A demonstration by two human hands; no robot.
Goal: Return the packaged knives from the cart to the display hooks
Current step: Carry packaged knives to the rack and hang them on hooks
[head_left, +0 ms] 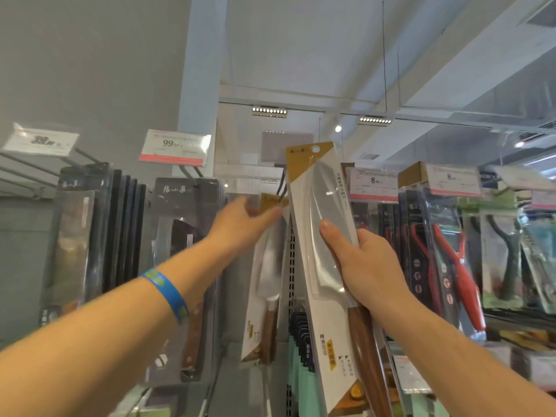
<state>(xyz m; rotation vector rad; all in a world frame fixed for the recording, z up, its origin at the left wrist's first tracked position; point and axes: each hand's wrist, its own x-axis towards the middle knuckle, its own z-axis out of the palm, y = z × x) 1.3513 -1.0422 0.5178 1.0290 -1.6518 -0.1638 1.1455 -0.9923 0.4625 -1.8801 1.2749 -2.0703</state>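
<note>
Two packaged knives. The raised pack [313, 206] stands nearly upright in the right hand [370, 266], clasped mid-blister before the hooks [282, 185]: stiff card, slick plastic, likely handle-heavy (hold low, steer its hang hole [315, 149]). The left hand [240, 224] pinches the hung pack [267, 275] by its gold header.

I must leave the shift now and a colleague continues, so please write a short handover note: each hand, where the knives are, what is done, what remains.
Right hand: grips the held packaged knife around its middle, raised upright before the display.
Left hand: at the top card of the hanging packaged knife, under the dark hook. It is blurred, so I cannot tell whether it pinches.
Done: that one package appears to be on the hook.
Left: put the held knife's hang hole over the hook. The cart is not in view, so how many knives remain is unknown.
</note>
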